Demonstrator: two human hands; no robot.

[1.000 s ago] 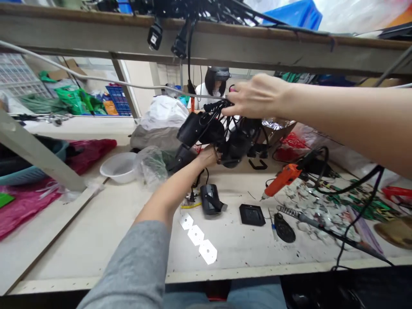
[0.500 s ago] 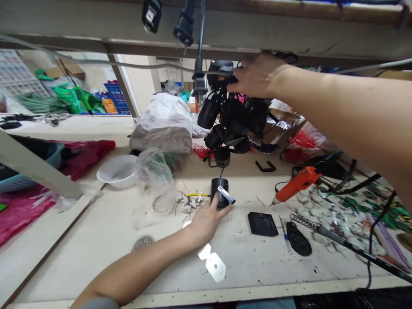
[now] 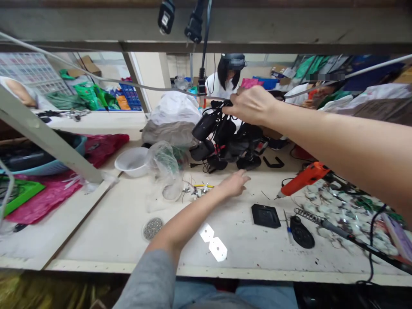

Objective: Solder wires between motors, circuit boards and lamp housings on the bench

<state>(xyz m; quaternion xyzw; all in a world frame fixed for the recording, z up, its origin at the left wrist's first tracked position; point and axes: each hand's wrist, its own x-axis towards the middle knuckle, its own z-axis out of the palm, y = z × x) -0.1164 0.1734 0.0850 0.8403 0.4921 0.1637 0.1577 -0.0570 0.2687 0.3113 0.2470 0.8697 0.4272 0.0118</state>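
My right hand (image 3: 251,105) is closed on the wires at the top of a bundle of black lamp housings (image 3: 225,139) and holds it up; the lowest housings rest on the white workbench (image 3: 106,227). My left hand (image 3: 234,182) reaches forward just in front of the bundle, fingers stretched out low over the bench, nothing visible in them. Small wired parts with a yellow lead (image 3: 196,189) lie just left of that hand. A black square plate (image 3: 265,215) and a black oval piece (image 3: 301,231) lie to its right.
An orange glue gun (image 3: 304,178) and a soldering iron (image 3: 325,223) lie at the right among small parts. A white bowl (image 3: 131,161), a clear bag (image 3: 164,167) and a mesh disc (image 3: 152,227) sit left. A shelf beam (image 3: 257,25) with hanging plugs (image 3: 165,17) runs overhead. Another person (image 3: 230,75) sits beyond.
My right hand has lowered the bundle toward the bench. My left hand moved forward off the small black cylinder, which no longer shows. The view has shifted left.
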